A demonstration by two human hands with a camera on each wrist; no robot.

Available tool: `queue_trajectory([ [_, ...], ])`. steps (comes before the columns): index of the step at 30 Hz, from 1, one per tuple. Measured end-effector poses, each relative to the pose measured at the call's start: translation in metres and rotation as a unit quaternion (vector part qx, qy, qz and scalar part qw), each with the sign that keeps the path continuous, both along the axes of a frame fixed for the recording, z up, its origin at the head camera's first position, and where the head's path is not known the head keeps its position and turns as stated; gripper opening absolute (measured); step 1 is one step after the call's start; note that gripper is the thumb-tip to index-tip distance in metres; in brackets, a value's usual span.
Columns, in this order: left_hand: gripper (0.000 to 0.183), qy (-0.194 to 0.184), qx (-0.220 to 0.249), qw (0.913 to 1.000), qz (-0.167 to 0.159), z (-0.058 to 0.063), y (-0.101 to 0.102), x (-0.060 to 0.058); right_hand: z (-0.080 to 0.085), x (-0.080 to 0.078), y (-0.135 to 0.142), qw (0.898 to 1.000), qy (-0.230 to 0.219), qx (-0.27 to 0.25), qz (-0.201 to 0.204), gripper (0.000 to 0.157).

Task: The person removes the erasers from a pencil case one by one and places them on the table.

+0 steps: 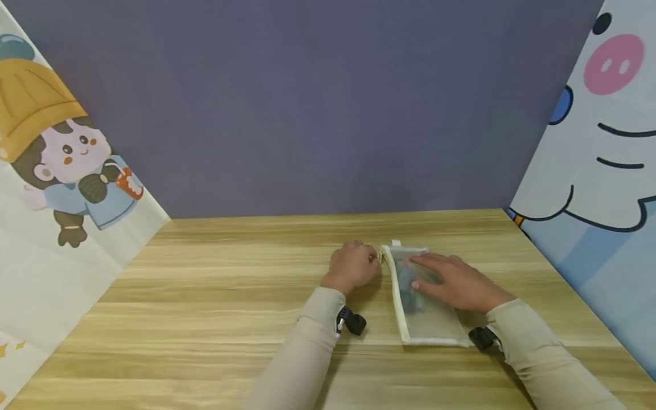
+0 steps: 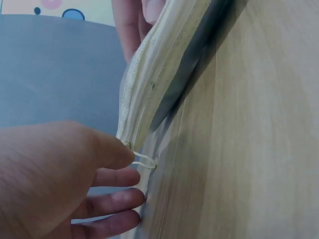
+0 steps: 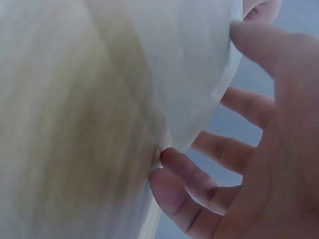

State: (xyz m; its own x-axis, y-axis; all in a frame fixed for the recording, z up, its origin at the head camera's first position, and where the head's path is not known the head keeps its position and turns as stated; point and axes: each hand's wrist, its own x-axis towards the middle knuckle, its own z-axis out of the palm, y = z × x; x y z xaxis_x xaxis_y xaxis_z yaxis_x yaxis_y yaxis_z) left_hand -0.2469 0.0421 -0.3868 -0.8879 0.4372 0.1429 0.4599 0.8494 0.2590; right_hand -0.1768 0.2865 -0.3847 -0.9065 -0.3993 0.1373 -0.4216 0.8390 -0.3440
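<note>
Across the upper half of the head view, a flat, grey-violet backdrop [image 1: 307, 114] rises behind a pale brown, wood-grain tabletop [image 1: 205, 296]. Right of center below it lies a rectangular, translucent, whitish mesh pouch [image 1: 443, 327] with a cream zippered edge on its left side. Over the pouch's upper right part, a person's right hand [image 1: 456, 282] spreads nearly straight, its fingertips against the mesh and thumb apart from index finger. Just beside the pouch's upper left corner, the left hand [image 1: 352, 265] is curled, thumb pressed in to pinch the cord while three other fingers bend loosely below. Left of the right thumb, a blurred, dark bluish shape [image 1: 410, 296] shows through the mesh. Smallest is the thin, cream, looped zipper cord [image 2: 154, 165], at the left thumb's tip.
</note>
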Motion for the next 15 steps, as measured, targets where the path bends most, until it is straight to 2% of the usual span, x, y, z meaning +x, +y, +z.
queue_trajectory([
  [9, 0.023, 0.022, -0.022, 0.9995, 0.011, -0.0013, 0.0029, 0.0011, 0.0014, 0.0024, -0.0049, 1.000, -0.006, -0.004, -0.004, 0.068],
  [15, 0.021, 0.024, -0.009, 0.9995, 0.018, -0.0005, 0.0067, -0.0018, 0.0024, 0.0024, -0.0046, 1.000, -0.012, -0.010, -0.018, 0.070],
])
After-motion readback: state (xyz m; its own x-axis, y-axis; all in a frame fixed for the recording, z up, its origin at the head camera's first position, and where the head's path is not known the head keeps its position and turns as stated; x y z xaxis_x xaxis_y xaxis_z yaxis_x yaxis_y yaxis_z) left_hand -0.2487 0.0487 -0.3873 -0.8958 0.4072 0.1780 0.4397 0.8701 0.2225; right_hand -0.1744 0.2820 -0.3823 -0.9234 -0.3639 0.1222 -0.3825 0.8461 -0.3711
